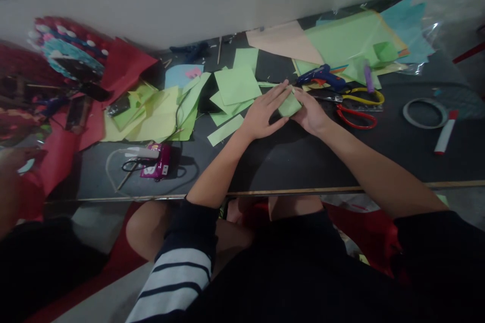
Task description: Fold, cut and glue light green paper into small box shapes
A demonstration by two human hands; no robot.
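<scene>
A small light-green sheet of paper [290, 105] is between my two hands at the middle of the dark table. My left hand [265, 113] holds its left side, fingers stretched along the far edge and thumb at the near corner. On the other side, my right hand [309, 113] grips the paper's right edge, its fingertips partly hidden. The tips of both hands almost meet at the top of the sheet. Left of my left hand lie loose green paper squares [237, 86] and a green paper strip [226, 130]. Scissors with yellow and red handles [356, 106] rest beside my right hand.
A blue glue gun [324, 78] lies beyond my right hand. Farther right are a tape roll [425, 113] and a red-capped white marker [446, 132]. A purple power adapter [156, 161] with cables sits at front left. Another person's hand [15, 166] is by red paper [60, 156].
</scene>
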